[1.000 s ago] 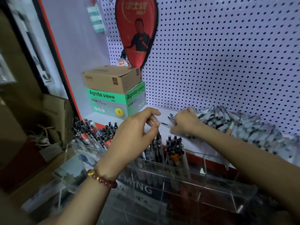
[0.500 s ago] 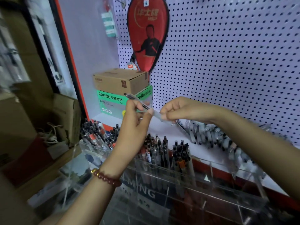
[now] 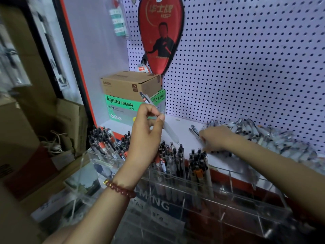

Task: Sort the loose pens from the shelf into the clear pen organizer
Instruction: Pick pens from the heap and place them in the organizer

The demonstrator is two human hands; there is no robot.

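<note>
1. Head view showed the left hand [image 3: 144,136] raised over the clear pen organizer [image 3: 228,196]. Its grip was clamped on one pen [image 3: 169,132], pinched between thumb and fingertips. The pen was tilted, tip down toward the right and cap end up in front of the green box [image 3: 121,106].
2. The right hand [image 3: 214,138] lay on the white shelf [image 3: 182,127] at the left edge of the pile of loose pens [image 3: 263,136]. Its fingers were curled down among them and smeared by blur, so I could not tell whether that grip had closed on anything.
3. The organizer stood just on the near side of the shelf. Its left compartments were packed with upright pens [image 3: 175,159].
4. Judged risks:
   - The pinch sat near the pen's middle, so the pen could pivot or slip on the way down.
   - In a crowded compartment its tip could catch on the standing caps and skate off.
   - The right hand, raking the pile, might nudge loose pens off the shelf's near edge, behind the organizer.
5. Hard to read:
   - The left palm was hidden behind the back of the hand.
   - The right fingertips were lost among the pens.
   - The pile was too blurred to count.
   - The organizer's clear walls were hard to trace, and the frame edge cut off its near right end.
</note>
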